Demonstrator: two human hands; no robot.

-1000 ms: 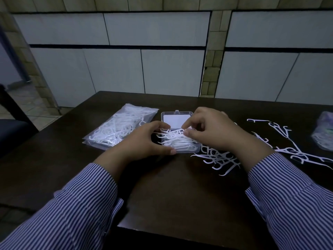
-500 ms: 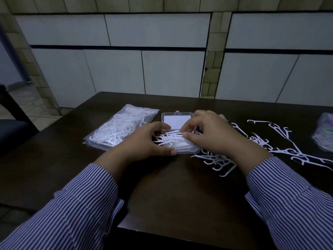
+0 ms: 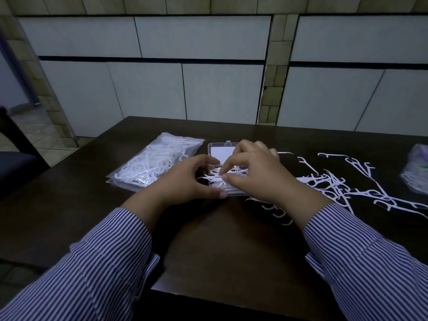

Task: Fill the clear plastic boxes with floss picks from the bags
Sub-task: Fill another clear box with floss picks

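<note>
**Both hands at the open floss-pick box**

A clear plastic box lies open on the dark wooden table, its lid folded back toward the wall and showing a white rectangle inside. The near half of the box holds a tangle of white floss picks, some of them sticking out past the box's left edge.

The left hand sits against the box's left side — fingers curled, the thumb stretched along the box's near edge, so it grips the box. The right hand reaches over the box from the right; its thumb and forefinger come together on the picks in the box, pinching them, while the other fingers arch above the lid. Both forearms wear blue-and-white striped sleeves.

Left of the box, just beside the left hand, lies a clear bag of floss picks, full and flat on the table. Right of the box, loose floss picks are scattered across the table, some reaching under the right wrist. Farther right of the box, at the frame's edge, sits another bag — blurred, with something purple inside.
</note>
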